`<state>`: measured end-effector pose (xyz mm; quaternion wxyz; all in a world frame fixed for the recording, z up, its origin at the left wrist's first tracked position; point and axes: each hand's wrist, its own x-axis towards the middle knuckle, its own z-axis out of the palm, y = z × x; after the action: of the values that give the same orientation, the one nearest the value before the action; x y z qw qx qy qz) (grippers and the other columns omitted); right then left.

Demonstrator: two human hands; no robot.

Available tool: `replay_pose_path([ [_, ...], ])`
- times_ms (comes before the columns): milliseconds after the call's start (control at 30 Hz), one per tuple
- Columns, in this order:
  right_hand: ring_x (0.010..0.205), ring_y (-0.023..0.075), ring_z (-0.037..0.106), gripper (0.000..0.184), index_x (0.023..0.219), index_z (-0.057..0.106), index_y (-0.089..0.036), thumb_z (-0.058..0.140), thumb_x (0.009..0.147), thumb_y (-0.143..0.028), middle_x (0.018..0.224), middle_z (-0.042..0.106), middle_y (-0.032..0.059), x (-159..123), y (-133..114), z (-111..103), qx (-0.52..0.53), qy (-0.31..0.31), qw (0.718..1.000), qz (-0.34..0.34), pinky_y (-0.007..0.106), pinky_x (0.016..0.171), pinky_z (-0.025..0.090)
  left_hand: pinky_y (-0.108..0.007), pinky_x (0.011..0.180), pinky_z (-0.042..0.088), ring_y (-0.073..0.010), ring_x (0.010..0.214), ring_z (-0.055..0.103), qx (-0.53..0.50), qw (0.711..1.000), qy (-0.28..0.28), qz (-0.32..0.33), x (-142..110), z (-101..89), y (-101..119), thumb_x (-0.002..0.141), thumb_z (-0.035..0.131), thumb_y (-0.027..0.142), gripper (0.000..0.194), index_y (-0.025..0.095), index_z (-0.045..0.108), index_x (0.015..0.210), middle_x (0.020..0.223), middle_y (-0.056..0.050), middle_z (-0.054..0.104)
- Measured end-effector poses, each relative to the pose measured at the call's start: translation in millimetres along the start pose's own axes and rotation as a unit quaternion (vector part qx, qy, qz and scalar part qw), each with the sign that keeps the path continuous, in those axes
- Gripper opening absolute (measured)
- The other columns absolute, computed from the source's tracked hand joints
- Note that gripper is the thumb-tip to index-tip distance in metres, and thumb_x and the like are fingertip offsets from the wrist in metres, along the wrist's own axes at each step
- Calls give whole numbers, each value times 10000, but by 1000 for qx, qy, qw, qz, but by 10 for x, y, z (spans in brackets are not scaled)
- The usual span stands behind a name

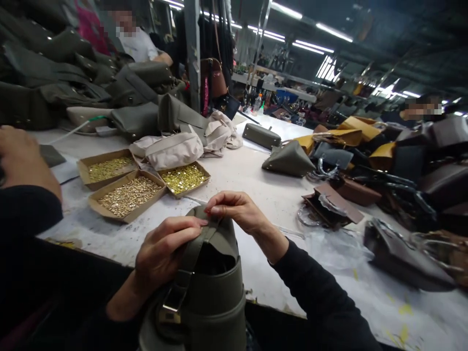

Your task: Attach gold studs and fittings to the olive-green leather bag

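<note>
An olive-grey handbag [215,302] stands at the table's front edge, close to my body. Its side strap carries a metal buckle [175,295]. My left hand [164,248] is closed on the bag's upper left side, fingertips on the strap near the top. Thumb and forefinger of my right hand [237,209] are pinched together at the bag's top edge, touching it. A tiny red spot shows at those fingertips; what it belongs to is too small to make out. The bag's far side is hidden.
Cardboard trays of small gold-coloured metal parts [127,197] stand ahead to the left. Piled grey bags [142,114] lie behind them, brown and yellow bags [343,195] to the right. A co-worker's hand [25,161] is at the left edge; other people are farther back.
</note>
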<state>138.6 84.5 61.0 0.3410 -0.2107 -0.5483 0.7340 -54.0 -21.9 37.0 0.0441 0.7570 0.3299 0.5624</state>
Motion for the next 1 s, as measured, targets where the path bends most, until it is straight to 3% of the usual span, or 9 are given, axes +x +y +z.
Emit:
replay_pose_path([
  [167, 811, 146, 680, 313, 869, 791, -191, 924, 757, -452, 857, 753, 6, -185, -31, -9, 26, -49, 998, -8, 292, 843, 562, -381, 899, 661, -213, 1060, 744, 15, 1000, 18, 13, -41, 118, 7, 945, 712, 163, 327, 265, 643, 1248, 1175, -53, 717],
  [300, 870, 161, 671, 311, 855, 791, -195, 899, 791, -480, 896, 732, 18, -242, -34, -22, -25, -70, 996, -52, 310, 881, 550, -346, 864, 658, -202, 1031, 742, 70, 997, 21, 15, -74, 133, -1, 936, 743, 230, 250, 259, 674, 1174, 1148, -48, 729],
  [867, 894, 160, 639, 247, 917, 790, -198, 795, 919, -445, 912, 696, 18, -319, 8, -30, -119, -89, 982, -117, 299, 872, 503, -305, 847, 632, -191, 1030, 729, 71, 997, -2, 27, -54, 128, 92, 930, 736, 177, 245, 225, 664, 1159, 1134, -53, 705],
  [1000, 914, 166, 649, 206, 960, 770, -197, 716, 990, -394, 940, 696, 24, -356, -81, -42, -182, -119, 965, -149, 295, 875, 510, -288, 856, 628, -178, 1026, 724, 71, 997, -9, 34, -63, 113, 88, 921, 742, 154, 264, 225, 662, 1162, 1139, -47, 705],
])
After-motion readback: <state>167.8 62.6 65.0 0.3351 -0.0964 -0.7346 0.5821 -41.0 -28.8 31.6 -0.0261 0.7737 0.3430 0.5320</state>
